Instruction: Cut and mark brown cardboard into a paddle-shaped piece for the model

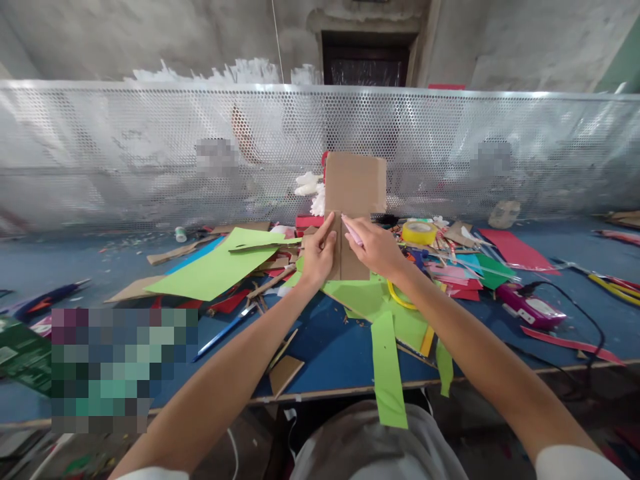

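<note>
A brown cardboard panel (356, 183) rises in front of me, with a lower cardboard piece (354, 263) below it toward my hands. My left hand (319, 253) grips the left side of the lower piece, index finger stretched up along it and thumb pressed on its face. In my right hand (375, 247) is a slim pink pen (352, 231), its tip against the cardboard close to my left index fingertip. Under my hands lies bright green paper (360, 293). A green paper strip (389, 373) hangs over the table's front edge.
A large green sheet (215, 267) and scraps lie left, beside a blue pen-like tool (223, 335). Yellow tape (419, 232), coloured paper and a purple corded device (531, 308) are right. A perforated metal screen (150, 153) stands along the back.
</note>
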{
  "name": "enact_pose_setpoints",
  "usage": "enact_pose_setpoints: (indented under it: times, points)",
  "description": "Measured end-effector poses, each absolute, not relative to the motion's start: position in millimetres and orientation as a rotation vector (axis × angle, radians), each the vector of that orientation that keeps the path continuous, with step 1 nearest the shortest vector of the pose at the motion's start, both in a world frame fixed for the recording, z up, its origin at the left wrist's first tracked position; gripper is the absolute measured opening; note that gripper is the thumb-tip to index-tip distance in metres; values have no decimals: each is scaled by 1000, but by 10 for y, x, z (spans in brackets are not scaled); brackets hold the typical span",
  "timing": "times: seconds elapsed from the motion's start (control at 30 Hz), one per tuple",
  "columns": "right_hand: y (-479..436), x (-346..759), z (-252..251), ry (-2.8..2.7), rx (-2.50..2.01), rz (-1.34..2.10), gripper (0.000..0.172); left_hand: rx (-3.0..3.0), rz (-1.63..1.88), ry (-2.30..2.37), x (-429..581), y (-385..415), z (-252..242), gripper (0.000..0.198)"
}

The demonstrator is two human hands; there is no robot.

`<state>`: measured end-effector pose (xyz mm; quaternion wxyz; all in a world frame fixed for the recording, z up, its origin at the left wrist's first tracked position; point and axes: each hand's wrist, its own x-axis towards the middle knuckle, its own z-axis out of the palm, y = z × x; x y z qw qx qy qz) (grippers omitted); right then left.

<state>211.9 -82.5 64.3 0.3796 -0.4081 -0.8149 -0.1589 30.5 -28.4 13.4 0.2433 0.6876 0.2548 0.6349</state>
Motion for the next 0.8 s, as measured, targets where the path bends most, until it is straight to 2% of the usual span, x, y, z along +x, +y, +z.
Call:
enact_pose_setpoints:
  times: [0.27, 0.43, 0.5, 0.67, 0.8]
  points:
    - [-915, 2075, 659, -2323, -1009, -415, 45, 1795, 1800, 740, 250, -177, 136, 53]
    - [-1079, 1968, 705, -2724, -802, -333, 20, 1753, 1840, 792, 151, -131, 186, 53]
    - [-1139, 1934, 723, -2786, -727, -205, 18, 1760, 1855, 811, 129, -133, 210, 53]
    - [-1131, 2035, 811, -2457, -657, 244, 24, 1839, 1859, 770, 150, -169, 241, 55]
    - [-982, 2215, 867, -1886, -710, 198, 35, 1939, 1805, 717, 211, -260, 228, 57]
